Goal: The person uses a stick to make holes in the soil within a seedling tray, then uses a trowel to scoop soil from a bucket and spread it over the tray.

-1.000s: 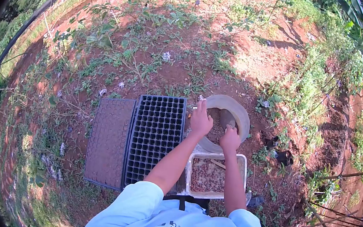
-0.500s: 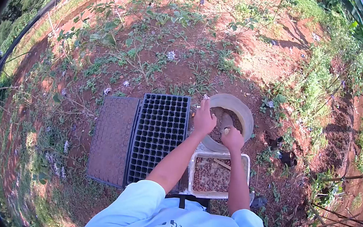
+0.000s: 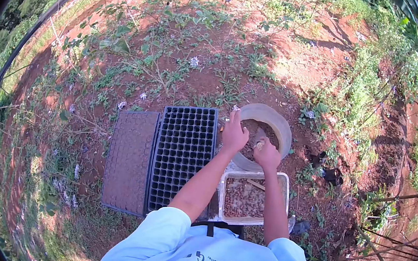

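My right hand [image 3: 267,154] is closed round the pale handle of a small trowel [image 3: 260,133], whose grey blade dips into dark soil [image 3: 271,133]. The soil lies inside a round, whitish translucent tub [image 3: 283,126]. My left hand [image 3: 235,135] holds the tub's left rim, fingers extended along it and thumb toward the inside; the rim under it is hidden. Below the tub stands a white rectangular basin [image 3: 221,197] with many small brown seeds [image 3: 242,200] and a light-coloured stick [image 3: 256,184] in it. My right forearm covers part of this basin.
Left of my hands lies a black seedling tray [image 3: 183,153] with unfilled cells. Beside it is another tray [image 3: 129,162] filled with brown soil. Weeds and reddish ground [image 3: 204,80] surround them. Dark objects [image 3: 332,176] lie to the right, with dry branches [image 3: 388,246] beyond.
My right hand and the trowel have shifted slightly up and left within the tub; less of the blade shows. My left hand stays at the rim.
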`<act>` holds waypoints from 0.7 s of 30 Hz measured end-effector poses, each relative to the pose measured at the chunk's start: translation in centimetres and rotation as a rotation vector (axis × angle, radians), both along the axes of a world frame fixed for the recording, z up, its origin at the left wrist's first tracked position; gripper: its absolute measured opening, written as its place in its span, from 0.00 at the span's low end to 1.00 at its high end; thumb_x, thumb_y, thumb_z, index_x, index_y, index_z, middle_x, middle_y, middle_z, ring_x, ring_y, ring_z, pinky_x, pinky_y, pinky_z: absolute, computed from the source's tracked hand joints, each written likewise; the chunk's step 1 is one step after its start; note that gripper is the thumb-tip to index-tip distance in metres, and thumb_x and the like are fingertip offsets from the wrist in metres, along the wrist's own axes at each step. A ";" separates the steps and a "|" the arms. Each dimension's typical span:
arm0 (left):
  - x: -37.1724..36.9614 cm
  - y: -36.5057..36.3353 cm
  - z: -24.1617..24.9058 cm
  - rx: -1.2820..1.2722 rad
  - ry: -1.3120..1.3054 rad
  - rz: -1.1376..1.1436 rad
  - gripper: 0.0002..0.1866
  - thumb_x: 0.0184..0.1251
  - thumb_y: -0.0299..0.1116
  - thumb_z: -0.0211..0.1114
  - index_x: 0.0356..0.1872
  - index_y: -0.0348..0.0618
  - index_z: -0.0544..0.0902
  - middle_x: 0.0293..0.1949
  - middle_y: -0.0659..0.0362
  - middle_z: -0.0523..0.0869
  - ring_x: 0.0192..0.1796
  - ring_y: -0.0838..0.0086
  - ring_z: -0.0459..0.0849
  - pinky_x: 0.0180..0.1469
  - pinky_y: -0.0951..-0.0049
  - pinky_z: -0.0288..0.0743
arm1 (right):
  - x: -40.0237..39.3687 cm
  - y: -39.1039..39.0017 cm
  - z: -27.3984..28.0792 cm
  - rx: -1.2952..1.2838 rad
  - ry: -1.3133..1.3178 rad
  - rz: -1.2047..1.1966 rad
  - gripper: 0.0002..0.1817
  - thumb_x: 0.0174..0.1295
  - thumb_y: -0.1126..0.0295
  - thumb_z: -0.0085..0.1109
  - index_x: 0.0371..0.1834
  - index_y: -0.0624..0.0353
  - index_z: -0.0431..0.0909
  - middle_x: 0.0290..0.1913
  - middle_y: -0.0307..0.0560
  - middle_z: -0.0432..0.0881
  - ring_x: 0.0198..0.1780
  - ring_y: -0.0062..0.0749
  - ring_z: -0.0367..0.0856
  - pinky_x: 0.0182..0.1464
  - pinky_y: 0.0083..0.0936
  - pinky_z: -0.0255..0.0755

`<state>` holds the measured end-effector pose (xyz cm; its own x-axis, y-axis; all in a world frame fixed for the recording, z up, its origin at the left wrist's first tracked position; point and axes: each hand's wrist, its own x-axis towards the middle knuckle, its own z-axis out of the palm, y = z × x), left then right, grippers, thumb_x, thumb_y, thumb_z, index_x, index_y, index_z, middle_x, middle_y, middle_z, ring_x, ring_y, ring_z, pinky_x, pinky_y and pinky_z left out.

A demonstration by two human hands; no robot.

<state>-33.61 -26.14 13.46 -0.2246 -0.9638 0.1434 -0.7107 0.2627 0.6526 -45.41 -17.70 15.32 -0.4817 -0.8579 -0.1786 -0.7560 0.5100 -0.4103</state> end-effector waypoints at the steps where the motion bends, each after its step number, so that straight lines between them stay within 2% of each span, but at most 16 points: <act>1: 0.0 0.1 0.0 0.004 0.004 0.001 0.40 0.59 0.34 0.62 0.73 0.42 0.57 0.71 0.48 0.62 0.64 0.47 0.71 0.63 0.54 0.70 | 0.0 0.1 -0.2 0.005 0.034 0.011 0.27 0.52 0.60 0.59 0.58 0.49 0.77 0.43 0.57 0.86 0.44 0.51 0.86 0.49 0.45 0.79; 5: -0.1 0.0 0.1 0.011 0.003 0.017 0.39 0.59 0.34 0.62 0.73 0.42 0.57 0.71 0.48 0.62 0.64 0.47 0.71 0.64 0.54 0.70 | -0.2 -0.4 -0.9 0.065 0.006 0.002 0.30 0.53 0.59 0.63 0.63 0.44 0.72 0.47 0.55 0.86 0.49 0.50 0.85 0.53 0.44 0.78; 7: -0.1 -0.2 -0.2 -0.019 0.007 0.013 0.39 0.58 0.33 0.62 0.72 0.42 0.59 0.71 0.49 0.62 0.61 0.47 0.73 0.62 0.54 0.71 | 0.0 -0.1 -1.2 0.031 0.051 -0.033 0.28 0.54 0.57 0.61 0.60 0.53 0.75 0.45 0.57 0.86 0.47 0.52 0.85 0.51 0.44 0.79; 8: -0.1 0.0 -0.3 -0.056 0.019 0.016 0.38 0.57 0.31 0.62 0.71 0.41 0.60 0.71 0.49 0.63 0.58 0.47 0.75 0.60 0.53 0.72 | 0.1 0.0 -1.2 0.050 0.045 -0.046 0.28 0.54 0.57 0.61 0.60 0.53 0.75 0.45 0.57 0.86 0.47 0.52 0.85 0.51 0.44 0.79; 10: -0.1 0.2 -0.3 -0.028 0.018 0.005 0.39 0.56 0.31 0.62 0.71 0.41 0.59 0.71 0.49 0.62 0.59 0.47 0.75 0.60 0.53 0.72 | 0.3 -0.3 -1.2 0.070 0.094 -0.081 0.27 0.56 0.55 0.58 0.55 0.60 0.78 0.42 0.60 0.86 0.45 0.54 0.86 0.48 0.45 0.80; 11: -0.2 0.2 -0.1 -0.032 0.007 0.033 0.39 0.56 0.31 0.62 0.72 0.41 0.58 0.71 0.48 0.62 0.59 0.47 0.74 0.61 0.53 0.71 | 0.3 -0.2 -1.2 0.035 0.102 -0.085 0.25 0.56 0.52 0.56 0.46 0.64 0.83 0.39 0.62 0.86 0.42 0.55 0.86 0.46 0.45 0.81; 12: -0.3 0.0 0.1 -0.039 -0.004 0.062 0.40 0.56 0.30 0.62 0.72 0.41 0.57 0.71 0.48 0.62 0.60 0.47 0.74 0.61 0.53 0.71 | 0.3 -0.3 -1.1 0.036 0.103 -0.092 0.25 0.56 0.52 0.56 0.46 0.64 0.83 0.39 0.62 0.86 0.42 0.55 0.86 0.46 0.45 0.81; 13: -0.1 0.0 0.8 0.056 -0.005 0.052 0.42 0.58 0.33 0.62 0.74 0.41 0.54 0.72 0.45 0.61 0.67 0.48 0.69 0.66 0.56 0.68 | 0.2 -0.3 -1.0 0.046 0.086 -0.081 0.25 0.56 0.52 0.56 0.43 0.64 0.84 0.38 0.62 0.86 0.42 0.55 0.86 0.46 0.45 0.80; 21: -0.1 -0.1 0.3 0.045 -0.056 0.038 0.42 0.56 0.29 0.61 0.74 0.41 0.54 0.70 0.45 0.63 0.67 0.48 0.69 0.67 0.56 0.67 | 0.5 -0.2 -1.2 -0.054 0.106 -0.163 0.22 0.58 0.52 0.57 0.31 0.62 0.86 0.33 0.61 0.86 0.38 0.54 0.87 0.43 0.43 0.81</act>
<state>-33.67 -26.21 13.79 -0.1946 -0.9769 0.0880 -0.7552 0.2065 0.6221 -44.86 -17.93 14.09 -0.6284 -0.7742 -0.0753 -0.7059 0.6083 -0.3628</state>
